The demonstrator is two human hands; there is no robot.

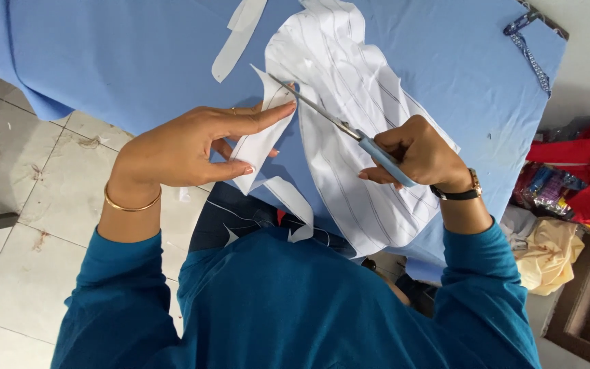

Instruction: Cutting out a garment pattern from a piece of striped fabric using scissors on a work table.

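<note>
Gripping scissors (336, 123), right hand (421, 154) cuts paper (349, 75) left hand (186, 147) pinches.

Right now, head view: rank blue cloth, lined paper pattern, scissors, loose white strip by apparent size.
1. blue cloth
2. lined paper pattern
3. and 4. scissors and loose white strip: similar length, too close to rank; the right hand hides the scissors' handles.

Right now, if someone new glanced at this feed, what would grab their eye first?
Probably the scissors at centre, their blue handle in the right hand, blades open against the white lined paper pattern. The left hand pinches a loose flap of that paper beside the blades. Everything lies on a wide blue fabric, with a heap of red and yellow cloth at far right.
</note>
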